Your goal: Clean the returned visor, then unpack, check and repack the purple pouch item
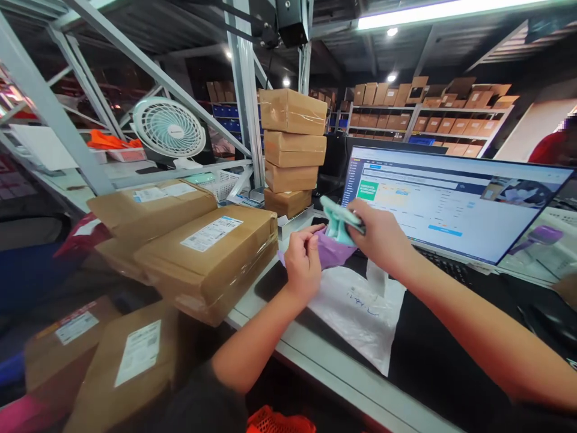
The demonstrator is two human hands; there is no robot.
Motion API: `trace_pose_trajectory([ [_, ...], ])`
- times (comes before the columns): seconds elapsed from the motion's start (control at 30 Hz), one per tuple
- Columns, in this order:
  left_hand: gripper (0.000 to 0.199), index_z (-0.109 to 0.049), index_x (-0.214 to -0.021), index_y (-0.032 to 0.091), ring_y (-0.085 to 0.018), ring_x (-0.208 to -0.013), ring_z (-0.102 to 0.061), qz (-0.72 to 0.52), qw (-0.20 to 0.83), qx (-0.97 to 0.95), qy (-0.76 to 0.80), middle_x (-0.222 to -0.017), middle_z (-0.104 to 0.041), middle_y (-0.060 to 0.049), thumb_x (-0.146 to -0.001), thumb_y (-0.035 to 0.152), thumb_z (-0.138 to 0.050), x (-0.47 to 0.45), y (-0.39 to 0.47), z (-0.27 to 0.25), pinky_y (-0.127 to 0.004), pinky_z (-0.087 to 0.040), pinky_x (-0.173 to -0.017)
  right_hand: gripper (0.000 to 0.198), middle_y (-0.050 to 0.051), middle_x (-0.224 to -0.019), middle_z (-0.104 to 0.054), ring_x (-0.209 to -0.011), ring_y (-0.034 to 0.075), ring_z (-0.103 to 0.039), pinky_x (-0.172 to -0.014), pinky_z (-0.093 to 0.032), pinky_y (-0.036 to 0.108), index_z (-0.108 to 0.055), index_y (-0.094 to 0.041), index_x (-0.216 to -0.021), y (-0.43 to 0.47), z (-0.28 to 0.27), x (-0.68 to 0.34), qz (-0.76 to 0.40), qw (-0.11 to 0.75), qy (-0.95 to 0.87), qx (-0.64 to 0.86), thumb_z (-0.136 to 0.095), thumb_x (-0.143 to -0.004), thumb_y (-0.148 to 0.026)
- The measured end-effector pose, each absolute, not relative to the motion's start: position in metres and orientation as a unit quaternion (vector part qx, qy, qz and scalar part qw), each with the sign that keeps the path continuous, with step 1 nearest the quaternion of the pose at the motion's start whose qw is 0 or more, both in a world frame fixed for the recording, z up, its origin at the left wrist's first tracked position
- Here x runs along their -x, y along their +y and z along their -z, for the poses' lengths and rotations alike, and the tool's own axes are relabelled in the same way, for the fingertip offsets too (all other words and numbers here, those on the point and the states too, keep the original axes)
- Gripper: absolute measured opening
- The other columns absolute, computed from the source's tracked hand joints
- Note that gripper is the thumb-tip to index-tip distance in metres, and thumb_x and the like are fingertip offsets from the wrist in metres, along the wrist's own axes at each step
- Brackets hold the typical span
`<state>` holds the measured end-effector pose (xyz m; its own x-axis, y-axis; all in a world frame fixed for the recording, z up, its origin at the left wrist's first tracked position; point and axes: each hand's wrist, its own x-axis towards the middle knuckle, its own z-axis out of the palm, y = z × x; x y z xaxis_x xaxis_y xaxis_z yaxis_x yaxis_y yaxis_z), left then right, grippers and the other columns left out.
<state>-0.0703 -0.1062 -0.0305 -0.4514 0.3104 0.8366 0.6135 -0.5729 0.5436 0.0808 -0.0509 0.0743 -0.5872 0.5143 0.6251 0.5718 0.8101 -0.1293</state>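
Observation:
My left hand [305,261] is closed on the edge of a purple plastic bag [332,251], pinching it at its left side. With my right hand [376,231] I grip a folded mint-green item [336,219], perhaps cloth; its lower part is inside the bag's mouth and its top sticks out. A dark edge shows by my right fingers, too small to name. Beneath both hands a white plastic mailer [360,313] with handwriting on it lies on the black mat [433,337].
Taped cardboard boxes [243,240] with labels fill the left side. Behind my hands rises a stack of several cartons [295,150]. A monitor [451,198] stands at the right, with a keyboard [444,264] below it and a mouse [552,322] nearby. A fan [169,126] sits at back left.

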Motion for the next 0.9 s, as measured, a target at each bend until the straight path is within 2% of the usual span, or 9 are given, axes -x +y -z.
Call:
trace_pose_trajectory([
  [0.13,0.014,-0.05,-0.091,0.023,-0.016,-0.083,-0.066,0.727,0.082,0.473,-0.49,-0.091,-0.069,-0.003,-0.101,0.032,-0.049,0.079,-0.103,0.027,-0.028,-0.048,-0.073,0.029,0.009,-0.111,-0.069,-0.094,0.024,-0.065,-0.077,-0.049,0.033,-0.066,-0.019,-0.116,-0.072,-0.073,-0.094,0.05,0.257,-0.955,0.143,-0.051,-0.091,-0.014],
  [0.2,0.016,-0.05,-0.089,0.023,-0.017,-0.082,-0.065,0.727,0.067,0.468,-0.499,-0.089,-0.068,-0.002,-0.1,0.033,-0.048,0.082,-0.103,0.027,-0.028,-0.048,-0.072,0.034,0.012,-0.116,-0.068,-0.105,0.029,-0.062,-0.089,-0.05,0.041,-0.066,-0.017,-0.123,-0.079,-0.075,-0.1,0.076,0.223,-0.966,0.103,-0.057,-0.097,-0.037],
  [0.27,0.016,-0.05,-0.088,0.023,-0.016,-0.083,-0.065,0.723,0.066,0.468,-0.503,-0.091,-0.069,-0.002,-0.1,0.033,-0.049,0.083,-0.103,0.028,-0.028,-0.048,-0.073,0.055,0.016,-0.12,-0.065,-0.114,0.036,-0.055,-0.097,-0.047,0.053,-0.07,-0.016,-0.12,-0.078,-0.076,-0.102,0.114,0.217,-0.964,0.105,-0.065,-0.089,-0.061],
  [0.33,0.014,-0.051,-0.089,0.023,-0.017,-0.084,-0.065,0.721,0.075,0.47,-0.504,-0.095,-0.07,-0.003,-0.1,0.032,-0.049,0.083,-0.102,0.03,-0.029,-0.048,-0.074,0.064,0.018,-0.131,-0.057,-0.126,0.041,-0.045,-0.104,-0.04,0.061,-0.074,-0.019,-0.116,-0.069,-0.074,-0.1,0.112,0.232,-0.96,0.113,-0.069,-0.079,-0.072],
  [0.4,0.014,-0.051,-0.089,0.023,-0.017,-0.084,-0.066,0.72,0.069,0.475,-0.502,-0.093,-0.07,-0.003,-0.099,0.033,-0.049,0.083,-0.101,0.033,-0.029,-0.049,-0.073,0.057,0.015,-0.146,-0.045,-0.139,0.043,-0.033,-0.111,-0.033,0.065,-0.076,-0.025,-0.115,-0.057,-0.067,-0.094,0.059,0.239,-0.962,0.117,-0.07,-0.08,-0.069],
  [0.5,0.015,-0.049,-0.091,0.024,-0.019,-0.094,-0.069,0.722,-0.002,0.512,-0.465,-0.098,-0.073,-0.005,-0.101,0.035,-0.046,0.081,-0.1,0.036,-0.033,-0.053,-0.082,0.049,0.015,-0.154,-0.038,-0.148,0.045,-0.021,-0.114,-0.025,0.069,-0.08,-0.024,-0.102,-0.046,-0.051,-0.082,-0.009,0.17,-0.976,0.137,-0.064,-0.086,-0.067],
  [0.63,0.015,-0.047,-0.094,0.023,-0.02,-0.104,-0.07,0.713,-0.024,0.55,-0.434,-0.109,-0.073,-0.008,-0.102,0.035,-0.046,0.082,-0.106,0.035,-0.038,-0.053,-0.092,0.065,0.024,-0.15,-0.043,-0.144,0.051,-0.027,-0.112,-0.025,0.074,-0.08,-0.013,-0.095,-0.047,-0.044,-0.076,0.011,0.111,-0.979,0.172,-0.065,-0.08,-0.075],
  [0.8,0.015,-0.045,-0.095,0.023,-0.019,-0.101,-0.069,0.716,0.11,0.509,-0.465,-0.106,-0.072,-0.008,-0.103,0.035,-0.043,0.095,-0.107,0.025,-0.035,-0.05,-0.091,0.023,0.013,-0.14,-0.056,-0.13,0.037,-0.051,-0.107,-0.044,0.056,-0.082,-0.025,-0.095,-0.043,-0.059,-0.092,-0.007,0.186,-0.964,0.192,-0.083,-0.079,-0.041],
  [0.9,0.015,-0.048,-0.094,0.022,-0.018,-0.095,-0.067,0.689,0.17,0.493,-0.503,-0.099,-0.068,-0.005,-0.102,0.034,-0.044,0.1,-0.098,0.022,-0.031,-0.048,-0.087,0.021,0.015,-0.136,-0.058,-0.126,0.036,-0.054,-0.105,-0.046,0.054,-0.081,-0.02,-0.092,-0.041,-0.053,-0.091,0.009,0.184,-0.967,0.179,-0.081,-0.082,-0.039],
])
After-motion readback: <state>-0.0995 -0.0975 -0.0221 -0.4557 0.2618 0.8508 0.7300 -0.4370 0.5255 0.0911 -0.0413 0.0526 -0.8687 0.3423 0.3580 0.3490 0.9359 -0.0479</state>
